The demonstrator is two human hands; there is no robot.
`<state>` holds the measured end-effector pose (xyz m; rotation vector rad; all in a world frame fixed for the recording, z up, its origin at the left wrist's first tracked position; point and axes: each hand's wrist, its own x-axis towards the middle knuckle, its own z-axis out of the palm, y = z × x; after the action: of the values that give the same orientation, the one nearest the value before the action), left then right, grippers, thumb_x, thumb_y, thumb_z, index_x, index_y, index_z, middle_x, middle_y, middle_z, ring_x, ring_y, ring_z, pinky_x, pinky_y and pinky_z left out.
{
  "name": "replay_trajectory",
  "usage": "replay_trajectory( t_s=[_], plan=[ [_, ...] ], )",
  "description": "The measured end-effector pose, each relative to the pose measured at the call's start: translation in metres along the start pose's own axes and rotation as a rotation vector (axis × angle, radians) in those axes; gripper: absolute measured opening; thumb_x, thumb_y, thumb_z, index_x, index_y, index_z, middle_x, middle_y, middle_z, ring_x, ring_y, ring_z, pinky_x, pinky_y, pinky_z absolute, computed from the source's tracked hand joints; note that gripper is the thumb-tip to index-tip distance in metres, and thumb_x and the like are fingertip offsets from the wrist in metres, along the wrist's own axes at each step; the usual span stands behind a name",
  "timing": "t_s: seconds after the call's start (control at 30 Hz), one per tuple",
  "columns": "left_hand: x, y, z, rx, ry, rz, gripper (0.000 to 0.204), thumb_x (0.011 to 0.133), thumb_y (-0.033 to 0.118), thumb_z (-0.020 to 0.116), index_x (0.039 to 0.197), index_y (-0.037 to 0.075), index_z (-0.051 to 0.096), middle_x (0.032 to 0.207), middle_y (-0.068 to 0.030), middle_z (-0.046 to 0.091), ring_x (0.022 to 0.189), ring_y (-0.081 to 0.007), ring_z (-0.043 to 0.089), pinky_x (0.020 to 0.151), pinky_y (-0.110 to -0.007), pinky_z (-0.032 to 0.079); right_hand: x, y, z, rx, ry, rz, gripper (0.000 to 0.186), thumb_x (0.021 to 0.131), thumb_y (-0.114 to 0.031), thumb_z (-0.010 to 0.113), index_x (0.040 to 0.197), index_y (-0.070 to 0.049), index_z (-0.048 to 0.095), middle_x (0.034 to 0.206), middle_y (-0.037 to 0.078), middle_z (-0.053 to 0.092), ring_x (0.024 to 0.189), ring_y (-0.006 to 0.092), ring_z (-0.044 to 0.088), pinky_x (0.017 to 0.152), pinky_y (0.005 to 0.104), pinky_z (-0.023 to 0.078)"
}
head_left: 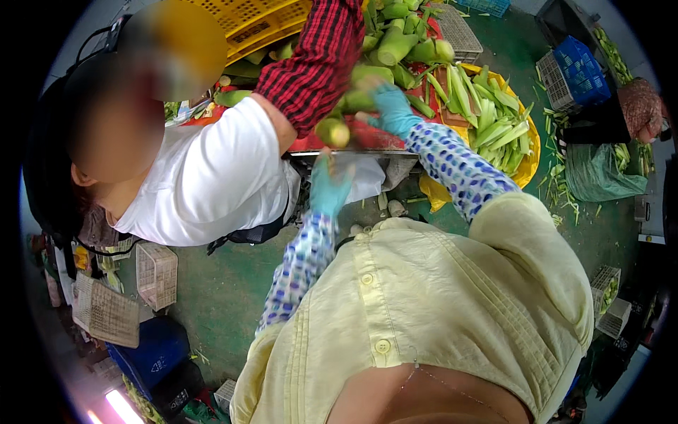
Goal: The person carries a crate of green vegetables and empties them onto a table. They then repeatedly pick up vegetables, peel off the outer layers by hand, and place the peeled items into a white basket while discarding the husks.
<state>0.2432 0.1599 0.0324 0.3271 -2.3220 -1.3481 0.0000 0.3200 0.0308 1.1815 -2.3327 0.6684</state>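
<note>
looks mid-handling: corn ear at the near edge of the red table, left hand just below, right hand by the corn pile. can't tell either grip, too blurry; next probably needs a steady hold.

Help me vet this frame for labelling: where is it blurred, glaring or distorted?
Head view, centre: motion blur softens the left hand, right hand and nearby corn ear; head view, left: the co-worker's head is smudged; head view, lower left: a light tube glares whitish-pink; head view, rim: fisheye curvature and black edges.
</note>
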Motion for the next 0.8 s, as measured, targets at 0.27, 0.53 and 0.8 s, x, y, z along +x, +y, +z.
replay_trajectory(
  t_s=[0.27, 0.53, 0.8],
  plan=[
    [0.071, -0.067, 0.073, 0.896, 0.039, 0.18, 0.098, 0.074, 0.06, 0.079, 0.148, 0.004, 0.049, 0.166, -0.0266, 0.021, 0.139, -0.0485, 0.039, 0.114, -0.058, 0.036, 0.032, 0.161, -0.008, -0.382, 0.372, 0.403, 0.078, 0.091, -0.053, 0.069, 0.149, -0.005, 0.047, 0.15, 0.026, 0.046, 0.14, 0.0443, 0.042, 0.119, 0.0526, 0.029],
    [0.147, -0.079, 0.128, 0.59, 0.547, -0.012, 0.091, 0.081, 0.044, 0.083, 0.148, -0.002, 0.042, 0.158, -0.0286, 0.026, 0.134, -0.0487, 0.036, 0.11, -0.058, 0.035, 0.059, 0.22, 0.091, 0.126, 0.131, 0.707, 0.076, 0.089, -0.031, 0.065, 0.157, -0.008, 0.038, 0.151, 0.04, 0.04, 0.137, 0.0521, 0.046, 0.115, 0.0482, 0.04],
    [0.159, -0.082, 0.123, 0.513, 0.48, -0.051, 0.099, 0.077, 0.043, 0.088, 0.15, -0.002, 0.04, 0.162, -0.0331, 0.02, 0.143, -0.0513, 0.029, 0.117, -0.06, 0.028, 0.048, 0.256, 0.113, 0.465, 0.295, 0.587, 0.087, 0.08, -0.024, 0.08, 0.154, -0.005, 0.039, 0.14, 0.035, 0.049, 0.125, 0.0499, 0.055, 0.107, 0.0457, 0.045]
  ],
)
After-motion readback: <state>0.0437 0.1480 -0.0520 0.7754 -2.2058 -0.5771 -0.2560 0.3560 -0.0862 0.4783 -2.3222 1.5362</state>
